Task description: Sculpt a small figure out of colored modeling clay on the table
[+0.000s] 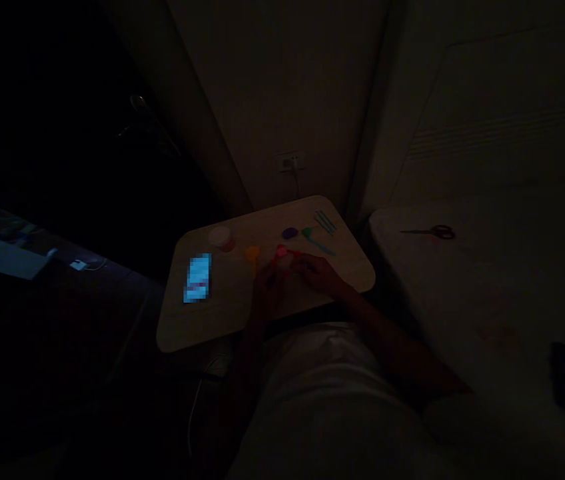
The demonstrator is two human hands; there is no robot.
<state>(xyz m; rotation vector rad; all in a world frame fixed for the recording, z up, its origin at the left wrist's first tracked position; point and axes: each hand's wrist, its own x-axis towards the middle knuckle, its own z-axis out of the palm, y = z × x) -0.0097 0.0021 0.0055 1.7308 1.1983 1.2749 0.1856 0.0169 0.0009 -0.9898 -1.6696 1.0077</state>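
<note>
The room is very dark and fine detail is lost. A small bright red-pink piece (281, 251), its kind too dim to make out, is at the small table between my hands. My left hand (267, 279) is closed at its lower left side, with a bit of red at the fingertips. From the right, my right hand (316, 272) reaches in with bent fingers pinched at the red piece's right end. Just left of my left hand lies an orange tool with a broad head (252, 253). Beyond the hands are a purple lump (290, 233) and a green-headed tool with a blue handle (320, 246).
On the wooden table (232, 303) stand a lidded tub (221, 238) and a lit phone (197, 278). Several thin sticks (326, 222) lie at its far right. Scissors (437, 232) rest on the pale surface at right. A wall socket (290, 161) holds a plugged cable.
</note>
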